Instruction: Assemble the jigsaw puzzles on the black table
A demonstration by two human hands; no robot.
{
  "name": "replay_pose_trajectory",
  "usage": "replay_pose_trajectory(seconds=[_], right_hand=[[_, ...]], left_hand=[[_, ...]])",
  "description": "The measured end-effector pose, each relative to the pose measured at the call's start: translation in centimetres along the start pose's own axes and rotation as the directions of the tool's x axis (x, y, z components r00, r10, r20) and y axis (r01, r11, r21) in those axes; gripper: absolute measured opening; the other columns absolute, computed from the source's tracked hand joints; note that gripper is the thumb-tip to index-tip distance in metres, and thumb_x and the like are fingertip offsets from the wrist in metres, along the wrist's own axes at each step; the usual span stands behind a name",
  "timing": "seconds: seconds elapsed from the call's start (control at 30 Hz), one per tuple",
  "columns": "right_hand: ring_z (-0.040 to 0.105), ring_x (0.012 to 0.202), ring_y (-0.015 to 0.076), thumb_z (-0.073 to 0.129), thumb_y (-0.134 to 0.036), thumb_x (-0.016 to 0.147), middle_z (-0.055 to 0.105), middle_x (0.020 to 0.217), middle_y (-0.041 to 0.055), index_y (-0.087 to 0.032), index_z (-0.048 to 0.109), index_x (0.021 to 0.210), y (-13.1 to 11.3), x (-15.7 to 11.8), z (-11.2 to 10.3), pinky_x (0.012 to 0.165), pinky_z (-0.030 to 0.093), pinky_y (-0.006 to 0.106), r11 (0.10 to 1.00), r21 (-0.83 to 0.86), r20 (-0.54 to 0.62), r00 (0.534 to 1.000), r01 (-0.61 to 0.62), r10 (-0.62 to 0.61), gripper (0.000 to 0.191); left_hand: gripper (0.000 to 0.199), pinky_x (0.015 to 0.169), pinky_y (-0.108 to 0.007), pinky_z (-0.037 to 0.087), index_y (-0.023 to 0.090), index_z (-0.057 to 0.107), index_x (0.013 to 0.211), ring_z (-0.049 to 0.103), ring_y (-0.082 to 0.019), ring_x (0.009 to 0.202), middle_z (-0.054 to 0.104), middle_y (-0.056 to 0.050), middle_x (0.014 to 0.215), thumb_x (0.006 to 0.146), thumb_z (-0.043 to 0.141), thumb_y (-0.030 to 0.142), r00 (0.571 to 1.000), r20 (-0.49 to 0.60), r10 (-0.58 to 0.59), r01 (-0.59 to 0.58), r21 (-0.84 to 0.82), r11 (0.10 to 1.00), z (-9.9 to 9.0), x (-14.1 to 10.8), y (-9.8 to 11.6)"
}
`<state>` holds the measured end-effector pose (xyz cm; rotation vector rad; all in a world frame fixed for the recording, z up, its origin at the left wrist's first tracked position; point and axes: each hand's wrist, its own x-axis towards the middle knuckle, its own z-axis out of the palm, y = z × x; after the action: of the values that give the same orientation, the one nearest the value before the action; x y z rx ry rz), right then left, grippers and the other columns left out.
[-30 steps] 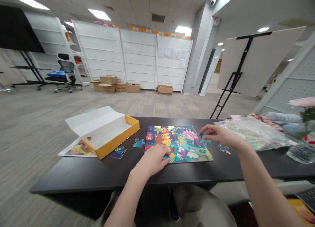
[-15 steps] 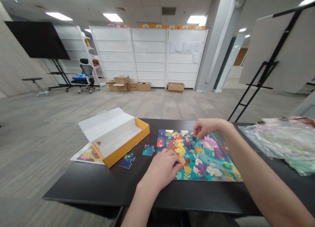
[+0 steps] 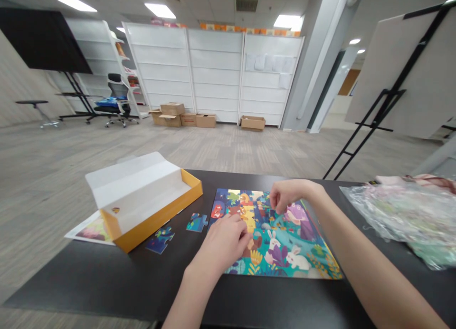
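A colourful jigsaw puzzle [image 3: 281, 243] with rabbits and plants lies flat on the black table. My left hand [image 3: 228, 236] rests on its left part, fingers bent together; whatever is under the fingertips is hidden. Near the puzzle's upper edge my right hand [image 3: 287, 195] points down with curled fingers touching the surface, and I cannot make out anything between them. Two loose pieces lie left of the puzzle: a teal-blue one [image 3: 196, 222] close to its edge and a dark blue one [image 3: 160, 239] nearer the box.
An open yellow box [image 3: 160, 217] with a white lid stands at the left, over a printed sheet [image 3: 93, 229]. Clear plastic bags [image 3: 402, 219] lie on the right of the black table [image 3: 278, 303]. A board on a black stand [image 3: 377, 115] rises behind.
The view has shifted, so the box and loose pieces sit further left and larger. Both hands stay at about the same places on the puzzle. My left hand's fingers look slightly more drawn together.
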<state>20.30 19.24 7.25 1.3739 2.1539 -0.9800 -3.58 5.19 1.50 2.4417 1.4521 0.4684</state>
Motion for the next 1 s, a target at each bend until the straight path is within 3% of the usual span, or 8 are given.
replay_pose_trajectory(seconds=[0.47,0.7,1.0], right_hand=[[0.066,0.079,0.0202,0.082,-0.045,0.057,0.076,0.082,0.0026,-0.02,0.08,0.084,-0.1,-1.1,-0.7,0.065,0.044,0.026,0.992,-0.104,-0.035,0.996,0.073,-0.077,0.038],[0.063,0.073,0.0185,0.082,-0.035,0.058,0.073,0.075,0.0001,-0.022,0.079,0.083,-1.5,-0.4,0.3,0.059,0.041,0.025,0.979,-0.199,-0.067,0.997,-0.039,0.026,0.028],[0.064,0.068,0.0206,0.092,-0.043,0.048,0.067,0.072,0.0018,-0.018,0.07,0.078,-3.5,-0.9,1.0,0.057,0.042,0.027,0.92,-0.327,-0.231,0.962,-0.218,0.146,0.045]], left_hand=[[0.024,0.078,-0.031,0.044,0.02,0.058,0.074,0.059,-0.02,0.087,0.064,-0.003,0.088,0.096,0.053,0.026,1.0,-0.005,0.008,-0.007,0.057,0.998,0.3,0.1,0.4],[0.024,0.08,-0.033,0.045,0.019,0.059,0.075,0.059,-0.021,0.087,0.064,-0.003,0.088,0.097,0.052,0.027,1.0,-0.008,0.005,-0.004,0.082,0.997,0.3,0.1,0.5],[0.023,0.079,-0.032,0.045,0.019,0.06,0.076,0.058,-0.021,0.086,0.064,-0.004,0.088,0.096,0.054,0.028,1.0,-0.012,0.027,-0.026,0.092,0.995,0.2,-0.3,0.5]])
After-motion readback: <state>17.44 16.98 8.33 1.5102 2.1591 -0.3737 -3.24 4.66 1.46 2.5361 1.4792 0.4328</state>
